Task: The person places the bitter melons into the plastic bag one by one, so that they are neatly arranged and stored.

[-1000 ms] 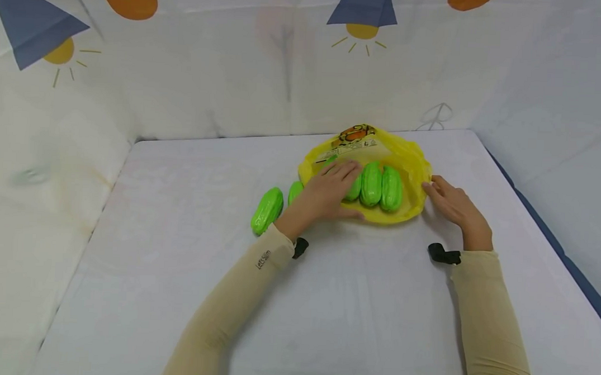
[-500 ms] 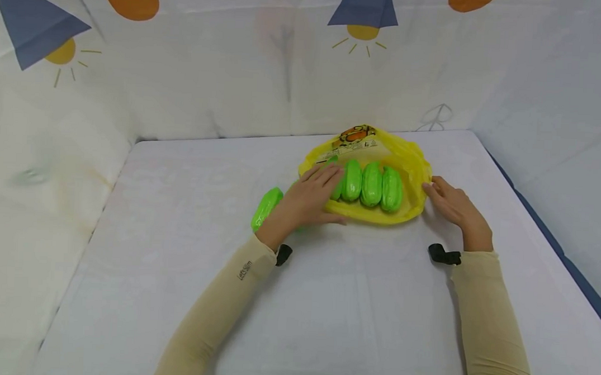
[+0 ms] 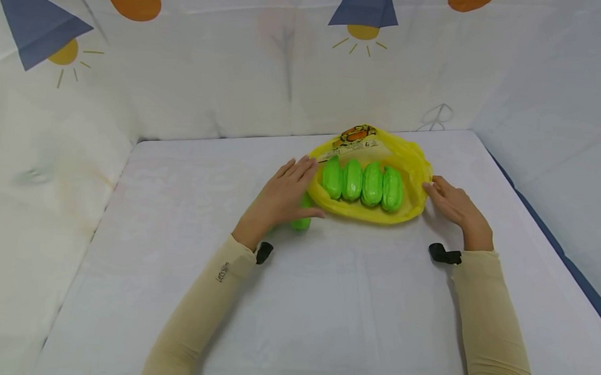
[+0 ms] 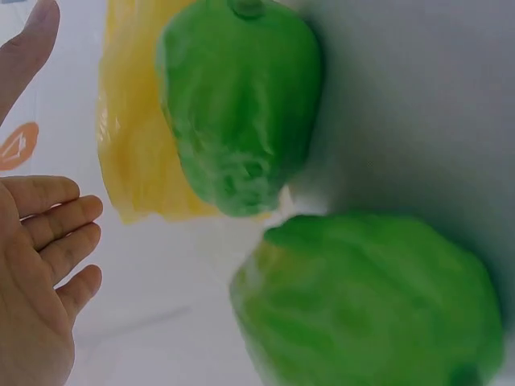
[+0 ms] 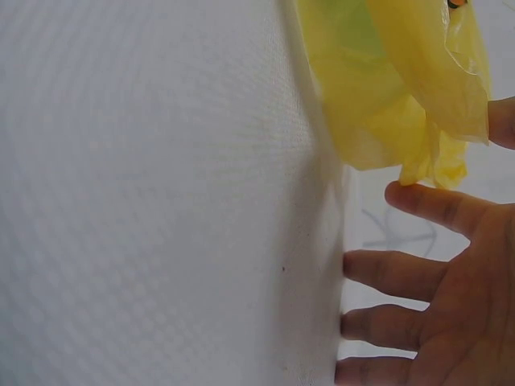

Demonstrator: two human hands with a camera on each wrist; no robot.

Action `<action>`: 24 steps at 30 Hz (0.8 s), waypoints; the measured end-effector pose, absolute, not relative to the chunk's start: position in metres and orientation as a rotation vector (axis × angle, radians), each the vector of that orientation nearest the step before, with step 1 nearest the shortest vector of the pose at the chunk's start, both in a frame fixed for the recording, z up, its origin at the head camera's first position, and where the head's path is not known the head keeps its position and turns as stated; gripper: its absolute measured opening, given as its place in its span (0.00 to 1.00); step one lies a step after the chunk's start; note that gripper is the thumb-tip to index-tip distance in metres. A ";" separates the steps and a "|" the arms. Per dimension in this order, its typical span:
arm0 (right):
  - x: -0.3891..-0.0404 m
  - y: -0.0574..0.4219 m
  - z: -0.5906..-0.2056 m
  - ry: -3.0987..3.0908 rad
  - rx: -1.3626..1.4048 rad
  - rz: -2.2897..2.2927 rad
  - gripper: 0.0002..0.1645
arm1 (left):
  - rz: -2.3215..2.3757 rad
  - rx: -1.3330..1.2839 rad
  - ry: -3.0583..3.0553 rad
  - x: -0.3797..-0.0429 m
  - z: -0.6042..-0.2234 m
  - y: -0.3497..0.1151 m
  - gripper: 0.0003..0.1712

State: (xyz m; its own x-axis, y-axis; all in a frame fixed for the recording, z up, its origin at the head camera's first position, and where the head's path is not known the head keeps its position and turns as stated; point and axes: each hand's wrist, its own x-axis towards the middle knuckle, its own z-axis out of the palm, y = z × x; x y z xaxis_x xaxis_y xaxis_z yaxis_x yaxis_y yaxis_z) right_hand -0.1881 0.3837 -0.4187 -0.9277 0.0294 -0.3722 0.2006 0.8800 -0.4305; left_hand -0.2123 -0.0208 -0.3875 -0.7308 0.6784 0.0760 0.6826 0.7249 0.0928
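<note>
Yellow bag (image 3: 375, 216) lies at the far side of the white tabletop (image 3: 351, 301), its twelve o'clock rim reaching the table's back edge in the head view. Inside, four green vegetables (image 3: 352, 181) lie side by side in a row, a strip of film between them and the six o'clock rim. At three o'clock the right hand (image 3: 456, 205) touches the rim, thumb and forefinger apart with film between them; I cannot tell whether they pinch it. At nine o'clock the left hand (image 3: 282, 198) holds nothing, its fingers straight, thumb spread away, fingertips at the bag's edge. Outside the bag by this hand, the left wrist view shows one green vegetable (image 4: 241, 112) near the bag and a second green vegetable (image 4: 370, 305) closer to the camera. Tabletop stretches broadly toward six o'clock between the beige sleeves (image 3: 491, 324); toward two, the table's right edge comes nearer.
</note>
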 end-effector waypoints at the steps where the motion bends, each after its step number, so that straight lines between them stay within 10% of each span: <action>1: -0.188 0.384 -0.418 2.689 0.173 -0.673 0.53 | -0.176 -1.128 -2.896 -0.212 -0.388 -0.024 0.65; 24: -0.187 0.383 -0.419 2.693 0.170 -0.670 0.53 | -0.291 -1.053 -2.991 -0.206 -0.395 -0.091 0.74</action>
State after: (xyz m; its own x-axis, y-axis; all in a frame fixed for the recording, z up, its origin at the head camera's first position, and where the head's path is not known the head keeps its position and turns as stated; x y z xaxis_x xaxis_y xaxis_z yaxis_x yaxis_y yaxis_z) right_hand -0.1874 0.3826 -0.4185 -0.9284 0.0297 -0.3705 0.1999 0.8802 -0.4304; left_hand -0.2060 -0.0909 -0.3955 -0.7804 0.6249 0.0203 0.6171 0.7647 0.1856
